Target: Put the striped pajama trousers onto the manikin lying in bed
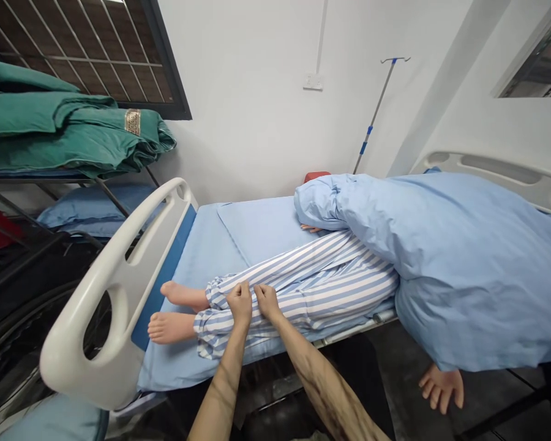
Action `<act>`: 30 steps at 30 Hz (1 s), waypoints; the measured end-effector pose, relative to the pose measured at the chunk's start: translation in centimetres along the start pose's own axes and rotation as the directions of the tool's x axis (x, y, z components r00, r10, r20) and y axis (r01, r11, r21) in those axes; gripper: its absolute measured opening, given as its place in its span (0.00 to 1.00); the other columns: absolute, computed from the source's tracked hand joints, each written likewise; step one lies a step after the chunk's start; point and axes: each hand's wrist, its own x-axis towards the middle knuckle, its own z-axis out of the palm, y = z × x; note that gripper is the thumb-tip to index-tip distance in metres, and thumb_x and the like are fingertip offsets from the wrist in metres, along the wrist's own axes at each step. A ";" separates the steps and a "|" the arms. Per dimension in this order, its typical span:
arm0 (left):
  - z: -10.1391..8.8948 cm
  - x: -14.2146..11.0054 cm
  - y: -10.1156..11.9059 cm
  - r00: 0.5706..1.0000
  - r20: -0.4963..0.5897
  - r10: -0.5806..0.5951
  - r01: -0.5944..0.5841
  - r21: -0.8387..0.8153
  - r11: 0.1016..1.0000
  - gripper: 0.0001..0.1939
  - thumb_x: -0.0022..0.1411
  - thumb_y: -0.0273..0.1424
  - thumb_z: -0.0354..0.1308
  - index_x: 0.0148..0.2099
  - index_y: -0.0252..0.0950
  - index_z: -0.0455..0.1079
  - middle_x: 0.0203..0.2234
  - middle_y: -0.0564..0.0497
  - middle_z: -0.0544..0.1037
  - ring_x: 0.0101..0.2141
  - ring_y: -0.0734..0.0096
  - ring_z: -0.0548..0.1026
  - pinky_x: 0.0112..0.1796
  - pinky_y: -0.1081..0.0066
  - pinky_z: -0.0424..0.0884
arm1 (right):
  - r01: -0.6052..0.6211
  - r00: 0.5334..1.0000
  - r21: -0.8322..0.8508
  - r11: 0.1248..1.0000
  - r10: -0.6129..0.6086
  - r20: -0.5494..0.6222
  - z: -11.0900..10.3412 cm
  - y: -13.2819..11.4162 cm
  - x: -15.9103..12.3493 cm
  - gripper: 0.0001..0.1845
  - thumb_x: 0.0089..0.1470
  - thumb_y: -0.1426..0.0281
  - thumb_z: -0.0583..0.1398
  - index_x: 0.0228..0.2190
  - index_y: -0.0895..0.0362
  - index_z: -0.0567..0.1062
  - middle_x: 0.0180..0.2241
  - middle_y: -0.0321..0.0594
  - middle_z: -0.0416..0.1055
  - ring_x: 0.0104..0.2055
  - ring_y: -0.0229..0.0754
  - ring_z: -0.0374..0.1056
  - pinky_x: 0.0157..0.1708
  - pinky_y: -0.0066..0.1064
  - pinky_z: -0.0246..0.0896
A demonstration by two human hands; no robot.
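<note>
A figure that looks like a patient manikin lies on a bed, wearing blue-and-white striped trousers (349,300), its bare feet (168,327) toward the footboard. My left hand (240,304) is closed in a fist over the lower trouser legs, thumb uppermost. Close beside it on the right, my right hand (266,301) is also curled into a fist above the nearer shin. No tool shows in either hand, and the cloth under them is not visibly lifted. A light blue quilt (441,245) covers the figure's upper body; one manikin hand (443,387) hangs below its edge.
The white footboard (114,257) rises at the left, with a wheelchair wheel (9,367) beyond it. Green folded bedding (73,128) lies on a rack at the back left. An IV pole (376,116) stands behind the bed, and a headboard (500,168) is at the right.
</note>
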 end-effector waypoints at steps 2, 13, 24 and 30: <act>0.6 -0.3 -1.2 0.998 0.057 -0.021 0.013 0.149 0.989 0.23 0.69 0.30 0.49 0.20 0.40 0.55 0.16 0.54 0.62 0.24 0.71 0.63 0.32 0.71 0.60 | 0.009 1.000 0.030 1.000 -0.008 -0.021 0.2 0.3 0.0 0.24 0.62 0.62 0.51 0.16 0.54 0.54 0.15 0.33 0.57 0.24 0.38 0.56 0.27 0.28 0.46; 1.4 -0.9 -2.7 0.994 0.092 -0.055 -0.009 0.583 0.812 0.18 0.73 0.33 0.49 0.31 0.37 0.74 0.32 0.44 0.81 0.31 0.66 0.72 0.33 0.70 0.51 | -0.016 0.995 0.047 0.999 0.021 -0.095 0.9 0.7 0.2 0.23 0.60 0.65 0.52 0.15 0.54 0.56 0.15 0.33 0.60 0.24 0.39 0.58 0.26 0.28 0.47; 1.7 -1.0 -2.7 0.997 0.058 -0.043 0.006 0.531 0.847 0.18 0.68 0.34 0.50 0.24 0.38 0.63 0.25 0.48 0.74 0.28 0.68 0.66 0.32 0.69 0.49 | 0.150 0.983 0.085 0.985 -0.140 -0.123 -5.3 -4.1 2.5 0.25 0.62 0.62 0.53 0.16 0.54 0.54 0.16 0.27 0.49 0.23 0.33 0.49 0.26 0.28 0.42; 1.8 -1.1 -2.7 0.998 0.033 -0.045 0.022 0.510 0.860 0.19 0.66 0.34 0.51 0.22 0.38 0.58 0.22 0.49 0.71 0.27 0.69 0.63 0.31 0.69 0.49 | -0.004 0.995 -0.130 0.991 -0.010 -0.103 -4.3 0.6 0.5 0.24 0.62 0.69 0.55 0.15 0.54 0.56 0.15 0.31 0.54 0.23 0.36 0.53 0.27 0.31 0.40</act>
